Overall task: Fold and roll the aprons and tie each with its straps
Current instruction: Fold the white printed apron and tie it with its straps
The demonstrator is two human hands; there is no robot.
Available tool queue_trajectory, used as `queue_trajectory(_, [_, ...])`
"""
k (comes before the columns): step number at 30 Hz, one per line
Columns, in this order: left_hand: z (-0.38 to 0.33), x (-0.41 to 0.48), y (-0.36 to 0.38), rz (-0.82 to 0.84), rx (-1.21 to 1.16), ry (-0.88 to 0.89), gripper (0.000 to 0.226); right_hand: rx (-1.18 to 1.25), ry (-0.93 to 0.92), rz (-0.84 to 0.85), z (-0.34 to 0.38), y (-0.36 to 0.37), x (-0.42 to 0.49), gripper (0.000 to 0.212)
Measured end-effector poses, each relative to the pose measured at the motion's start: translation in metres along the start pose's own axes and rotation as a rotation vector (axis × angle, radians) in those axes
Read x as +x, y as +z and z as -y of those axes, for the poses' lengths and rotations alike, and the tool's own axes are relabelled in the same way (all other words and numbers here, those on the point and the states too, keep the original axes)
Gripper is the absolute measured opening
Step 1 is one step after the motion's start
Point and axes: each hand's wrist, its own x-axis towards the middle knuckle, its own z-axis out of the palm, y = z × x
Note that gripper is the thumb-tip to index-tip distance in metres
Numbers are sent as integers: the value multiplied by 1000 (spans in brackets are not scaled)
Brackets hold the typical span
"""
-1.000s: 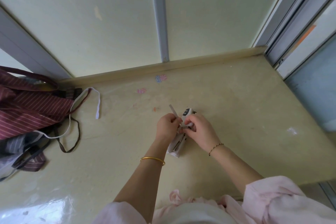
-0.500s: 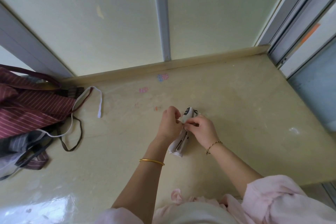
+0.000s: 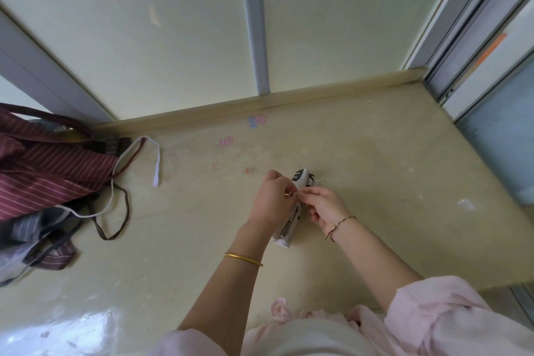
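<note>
Closely, left hand (image 3: 271,203) and right hand (image 3: 327,206) pinch strap (image 3: 298,193).

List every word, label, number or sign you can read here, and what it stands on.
No text reads clearly.
A dark mark on the far end of the rolled apron: too blurred to read.
Two pastel stickers on the counter: too small to read.
An orange patch at the right window: blurred, nothing legible.

The roll (image 3: 284,235) pinched between the left hand (image 3: 271,205) and right hand (image 3: 326,206) is soft, matt cloth. Well left of the left hand, the aprons (image 3: 52,173) are thin striped fabric. The counter (image 3: 375,182) under both hands is smooth and glossy, perhaps polished stone. The bangle (image 3: 242,258) gleams like metal.
</note>
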Motion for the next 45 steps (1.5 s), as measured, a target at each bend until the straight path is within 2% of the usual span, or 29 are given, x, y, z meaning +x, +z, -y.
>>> queue_trajectory(4, [4, 4, -1, 29, 158, 5, 15, 15, -35, 15, -6, -1, 0, 15])
queue_trajectory(6, [6, 4, 0, 45, 206, 3, 18, 5, -78, -58, -9, -4, 2, 14])
queue_trajectory(10, [15, 6, -6, 80, 269, -24, 16, -37, -140, -230, -11, -15, 12, 30])
queue_trajectory(14, [16, 8, -9, 123, 303, -79, 14, -63, -133, -281, -11, -21, 18, 32])
queue_trajectory(19, [19, 6, -15, 175, 158, -201, 5, -111, -31, -106, -5, -27, 18, 14])
queue_trajectory(22, [18, 8, -22, 153, 20, -224, 9, -159, -2, 20, 0, -23, 14, 4])
queue_trajectory(27, [3, 16, -38, 123, -157, -202, 12, -31, 35, 217, 18, -7, 4, 9])
queue_trajectory(31, [-8, 23, -64, 26, -368, -197, 13, 85, 59, 266, 43, -2, 4, 17])
queue_trajectory(33, [-16, 28, -80, -18, -494, -208, 13, 138, 23, 309, 58, -2, 6, 21])
queue_trajectory(35, [-25, 32, -95, -33, -618, -212, 14, 188, -23, 423, 75, 1, 3, 24])
queue_trajectory(38, [-38, 36, -115, -24, -726, -204, 16, 155, -129, 552, 100, 12, -6, 18])
queue_trajectory(42, [-52, 40, -142, -5, -757, -186, 14, 28, -275, 468, 130, 25, -15, 14])
queue_trajectory(45, [-65, 41, -161, 45, -774, -163, 8, -43, -375, 427, 154, 33, -23, 23])
